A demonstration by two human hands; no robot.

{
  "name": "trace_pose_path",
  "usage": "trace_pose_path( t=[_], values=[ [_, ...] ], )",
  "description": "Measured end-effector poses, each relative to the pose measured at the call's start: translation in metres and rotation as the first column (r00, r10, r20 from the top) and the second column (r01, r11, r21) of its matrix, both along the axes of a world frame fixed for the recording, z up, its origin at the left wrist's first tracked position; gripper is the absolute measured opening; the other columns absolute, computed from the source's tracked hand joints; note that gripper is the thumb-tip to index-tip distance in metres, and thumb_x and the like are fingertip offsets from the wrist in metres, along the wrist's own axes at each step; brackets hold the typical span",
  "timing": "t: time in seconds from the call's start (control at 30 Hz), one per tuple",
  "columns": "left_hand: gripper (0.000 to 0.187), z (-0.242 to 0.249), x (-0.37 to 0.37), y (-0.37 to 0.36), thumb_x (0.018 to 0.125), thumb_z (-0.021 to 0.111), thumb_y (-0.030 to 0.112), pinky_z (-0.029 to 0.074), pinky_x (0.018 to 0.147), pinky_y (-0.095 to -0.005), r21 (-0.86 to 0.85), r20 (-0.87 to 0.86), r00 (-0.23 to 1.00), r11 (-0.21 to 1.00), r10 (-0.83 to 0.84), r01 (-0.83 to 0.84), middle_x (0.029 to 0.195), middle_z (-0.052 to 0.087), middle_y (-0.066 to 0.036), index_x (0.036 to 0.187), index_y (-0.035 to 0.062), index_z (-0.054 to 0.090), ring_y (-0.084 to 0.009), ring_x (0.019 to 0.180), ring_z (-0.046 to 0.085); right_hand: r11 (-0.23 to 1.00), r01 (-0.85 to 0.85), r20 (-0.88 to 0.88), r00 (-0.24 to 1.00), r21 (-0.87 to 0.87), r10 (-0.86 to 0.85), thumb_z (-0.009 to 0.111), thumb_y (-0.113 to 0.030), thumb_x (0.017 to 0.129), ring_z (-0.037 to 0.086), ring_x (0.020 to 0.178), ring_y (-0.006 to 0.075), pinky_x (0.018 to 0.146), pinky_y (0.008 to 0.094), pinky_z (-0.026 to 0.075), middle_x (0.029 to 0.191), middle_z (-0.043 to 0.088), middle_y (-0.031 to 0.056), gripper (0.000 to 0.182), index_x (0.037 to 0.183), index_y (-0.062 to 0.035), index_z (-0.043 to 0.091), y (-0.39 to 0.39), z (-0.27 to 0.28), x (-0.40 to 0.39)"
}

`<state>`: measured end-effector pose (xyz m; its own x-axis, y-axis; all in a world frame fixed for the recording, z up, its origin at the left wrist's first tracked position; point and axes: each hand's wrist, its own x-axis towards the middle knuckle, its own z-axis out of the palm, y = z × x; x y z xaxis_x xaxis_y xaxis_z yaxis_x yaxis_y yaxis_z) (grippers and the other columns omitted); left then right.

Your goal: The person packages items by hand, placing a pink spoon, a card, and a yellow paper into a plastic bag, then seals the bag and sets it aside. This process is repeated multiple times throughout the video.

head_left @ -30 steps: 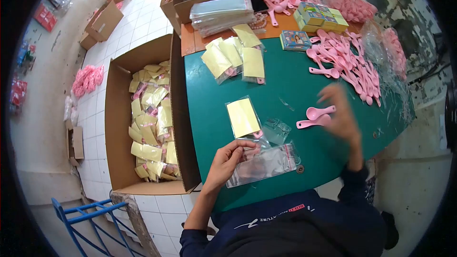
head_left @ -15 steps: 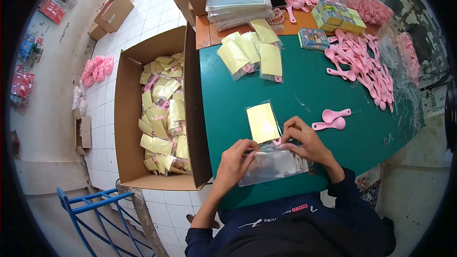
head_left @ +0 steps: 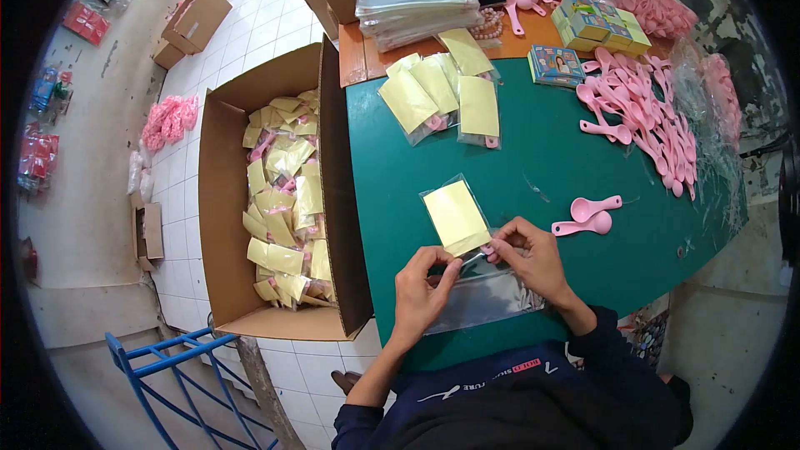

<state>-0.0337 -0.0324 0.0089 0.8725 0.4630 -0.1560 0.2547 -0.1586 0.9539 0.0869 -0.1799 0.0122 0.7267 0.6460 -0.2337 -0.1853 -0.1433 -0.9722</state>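
Note:
A clear plastic bag with a yellow card (head_left: 456,212) inside lies in front of me on the green table, tilted a little. The pink handle end of a spoon (head_left: 488,250) shows at its near right corner. My left hand (head_left: 423,290) pinches the near left edge of this bag between thumb and fingers. At the right corner, my right hand (head_left: 532,260) pinches the bag close to the spoon handle. Under both hands lie flat clear plastic bags (head_left: 479,302). Two pink measuring spoons (head_left: 596,214) rest to the right of my right hand.
Left of the table stands a cardboard box (head_left: 221,200) holding many packed bags. Several filled bags (head_left: 479,108) lie at the table's far side, near a stack of clear bags (head_left: 417,8). Pink spoons (head_left: 642,117) and small printed boxes (head_left: 557,65) sit far right.
The bag's near edge has drawn taut between my hands, and the card has turned slightly. My left hand has shifted slightly right. The view has moved a little.

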Motion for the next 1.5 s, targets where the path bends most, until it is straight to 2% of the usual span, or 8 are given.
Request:
trace_pose_path(
  t=[0.37,0.77,0.93,1.03,1.17,1.3,1.43,1.5],
  values=[
    [0.011,-0.009,0.001,-0.011,0.085,0.061,0.001,0.056,0.057,-0.0242,-0.237,0.083,0.972,0.952,0.221,-0.196,0.093,0.052,-0.005,0.088,-0.0023,0.051,-0.0102,0.082,0.056,0.999,0.023,0.053,0.998,-0.028,-0.021,0.058,0.001,0.086,0.064,0.071,0.0109,0.061,0.0225,0.053,0.080,0.063,0.0081,0.007,0.090,0.0035,0.054,0.005,0.003,-0.003],
    [0.039,-0.004,-0.001,-0.010,0.084,0.061,0.001,0.054,0.058,-0.0223,-0.087,0.057,0.990,0.989,0.126,-0.121,0.110,0.052,-0.010,0.121,0.0002,0.050,-0.0120,0.088,0.057,0.984,-0.036,0.352,0.931,-0.174,0.097,0.058,0.000,0.083,0.060,0.066,0.0113,0.059,0.0240,0.050,0.080,0.057,0.0089,0.039,0.122,-0.0030,0.056,0.007,0.004,-0.003],
    [0.048,0.015,0.021,0.011,0.081,0.063,0.000,0.053,0.060,-0.0247,0.110,0.162,0.986,0.993,0.034,-0.053,0.119,0.052,-0.014,0.127,-0.0008,0.046,-0.0159,0.087,0.059,0.990,-0.028,0.438,0.895,-0.135,0.085,0.055,-0.002,0.083,0.060,0.079,0.0178,0.069,0.0283,0.048,0.093,0.059,0.0127,0.043,0.126,-0.0037,0.052,0.011,0.018,0.014],
    [0.049,0.036,0.064,0.042,0.084,0.063,0.008,0.050,0.078,-0.0343,0.455,0.278,0.961,0.882,-0.009,-0.123,0.117,0.052,-0.018,0.128,-0.0015,0.043,-0.0246,0.096,0.058,0.998,0.013,0.664,0.747,-0.066,0.034,0.053,-0.002,0.084,0.060,0.089,0.0236,0.079,0.0321,0.047,0.109,0.056,0.0151,0.044,0.128,-0.0053,0.050,0.008,0.047,0.045],
    [0.034,0.029,0.043,0.017,0.081,0.067,0.017,0.047,0.071,-0.0375,0.508,0.037,0.977,0.846,-0.210,0.163,0.101,0.052,-0.016,0.109,0.0025,0.052,-0.0282,0.086,0.056,0.845,0.162,0.702,0.647,-0.510,0.299,0.056,0.000,0.081,0.057,0.098,0.0296,0.084,0.0350,0.046,0.115,0.053,0.0144,0.040,0.120,-0.0077,0.055,-0.083,0.051,0.089],
    [0.034,-0.007,0.028,-0.028,0.077,0.069,0.019,0.045,0.074,-0.0378,0.745,0.009,0.977,0.652,-0.215,0.137,0.099,0.049,-0.015,0.103,0.0030,0.053,-0.0302,0.089,0.053,0.743,0.292,0.728,0.582,-0.603,0.362,0.058,0.001,0.078,0.054,0.100,0.0307,0.082,0.0349,0.046,0.112,0.052,0.0148,0.029,0.106,-0.0041,0.057,-0.134,0.030,0.086],
    [0.029,-0.017,0.028,-0.010,0.076,0.070,0.009,0.046,0.074,-0.0388,0.534,0.098,0.926,0.804,-0.364,0.260,0.101,0.053,-0.016,0.096,0.0010,0.051,-0.0295,0.087,0.055,0.780,0.345,0.737,0.643,-0.522,0.209,0.058,0.002,0.078,0.054,0.092,0.0281,0.076,0.0335,0.046,0.103,0.053,0.0136,0.017,0.094,0.0004,0.055,-0.132,0.022,0.081],
    [0.027,-0.014,0.028,-0.005,0.077,0.069,0.007,0.048,0.071,-0.0378,0.172,0.157,0.937,0.943,-0.311,0.284,0.095,0.057,-0.015,0.094,0.0006,0.049,-0.0255,0.080,0.057,0.797,0.348,0.711,0.689,-0.495,0.141,0.057,0.002,0.080,0.055,0.084,0.0249,0.072,0.0315,0.045,0.095,0.054,0.0124,0.013,0.092,0.0017,0.054,-0.130,0.023,0.082]
  ],
)
